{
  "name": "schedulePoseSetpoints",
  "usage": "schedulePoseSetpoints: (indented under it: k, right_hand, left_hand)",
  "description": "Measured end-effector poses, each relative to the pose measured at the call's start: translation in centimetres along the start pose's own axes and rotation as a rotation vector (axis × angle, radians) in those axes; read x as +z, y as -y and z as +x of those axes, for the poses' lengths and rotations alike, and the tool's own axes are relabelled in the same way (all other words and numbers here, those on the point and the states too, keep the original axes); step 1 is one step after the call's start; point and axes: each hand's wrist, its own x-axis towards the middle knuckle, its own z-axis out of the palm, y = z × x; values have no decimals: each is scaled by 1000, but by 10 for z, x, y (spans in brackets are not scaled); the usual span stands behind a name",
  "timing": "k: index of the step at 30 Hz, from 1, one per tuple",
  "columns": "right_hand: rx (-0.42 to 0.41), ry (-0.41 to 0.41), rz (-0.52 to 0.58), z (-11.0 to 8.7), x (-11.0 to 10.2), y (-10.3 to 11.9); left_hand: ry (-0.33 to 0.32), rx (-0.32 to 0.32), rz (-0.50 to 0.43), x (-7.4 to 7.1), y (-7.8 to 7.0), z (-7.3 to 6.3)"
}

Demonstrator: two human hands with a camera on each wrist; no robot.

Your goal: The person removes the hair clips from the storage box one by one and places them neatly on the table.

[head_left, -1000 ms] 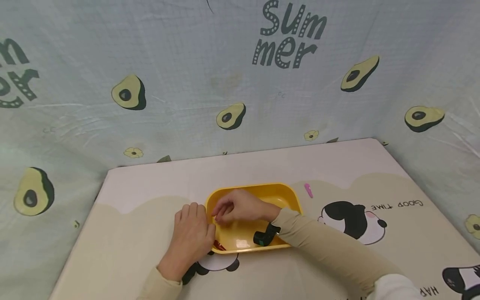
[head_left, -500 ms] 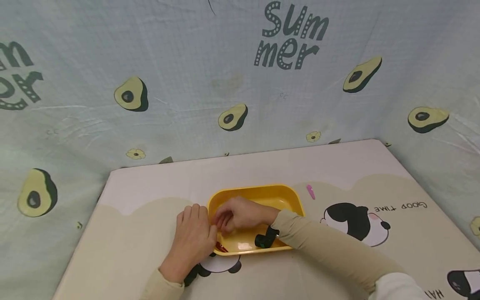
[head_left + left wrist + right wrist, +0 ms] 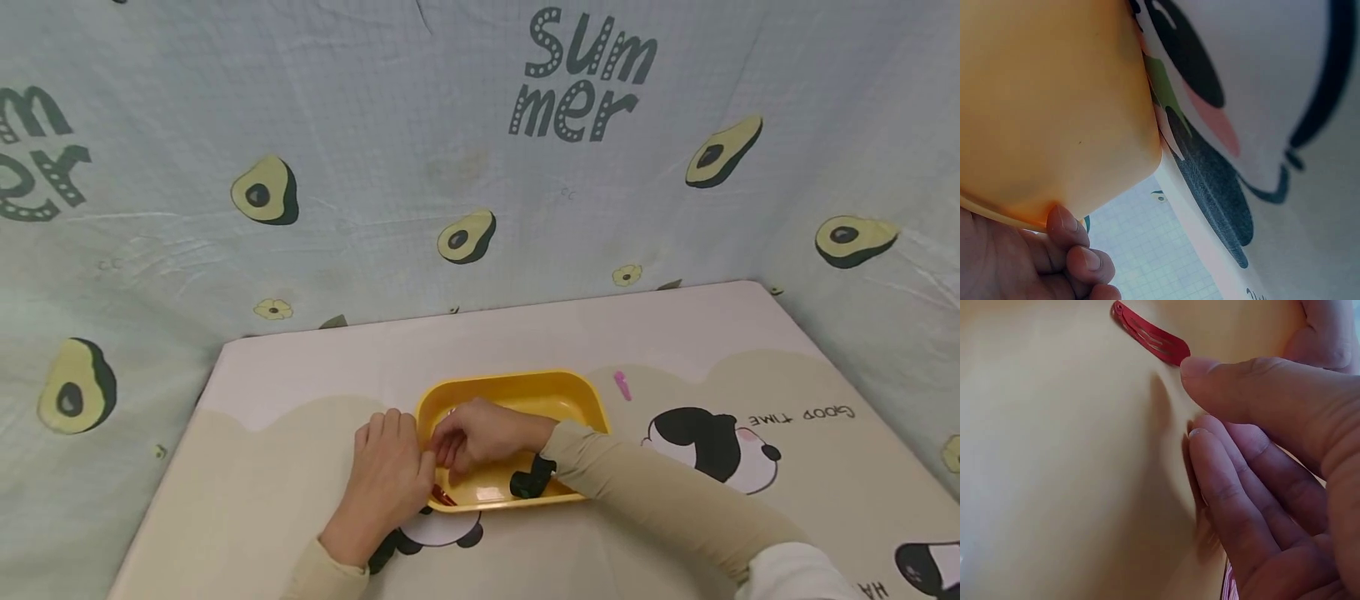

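In the head view, my left hand (image 3: 390, 467) lies over the left rim of a yellow tray (image 3: 525, 387). The left wrist view shows its fingers (image 3: 1082, 256) curled at the rim, against the outside of the tray wall (image 3: 1066, 125). My right hand (image 3: 480, 433) reaches into the left end of the tray. A red snap hair clip (image 3: 1150, 336) lies on the tray floor, one end right at the right thumb. The other right fingers (image 3: 1235, 487) are bent below the thumb. The index fingertip is hidden behind the thumb, and I cannot tell whether it pinches anything.
A small pink hair clip (image 3: 622, 385) lies on the patterned tabletop (image 3: 675, 333), right of the tray. A black wrist device (image 3: 532, 479) hangs under the right wrist, over the tray. A printed avocado cloth (image 3: 360, 167) stands behind the table.
The head view has shifted slightly. The right fingers have bent a little lower, toward the tray's near left corner. The left hand stays on the rim.
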Motion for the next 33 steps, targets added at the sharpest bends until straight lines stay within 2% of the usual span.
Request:
schedulePoseSetpoints:
  k: [6,14,19,28,33]
  right_hand:
    - [-1,7,-56,1,3,-1]
    - [-91,20,-200,5,5,0]
    - [-105,37,-226,6,1,3]
    - [-131,59,-302,8,4,6]
    - [-144,43,-297,8,6,5]
  left_hand:
    - [-20,9,11,2,0,-2]
    - [-74,41,39,4,3,-3]
    - [-98,48,35,4,3,-1]
    - [-69,29,20,1,3,-2]
    - [-88,42,22,3,3,-2]
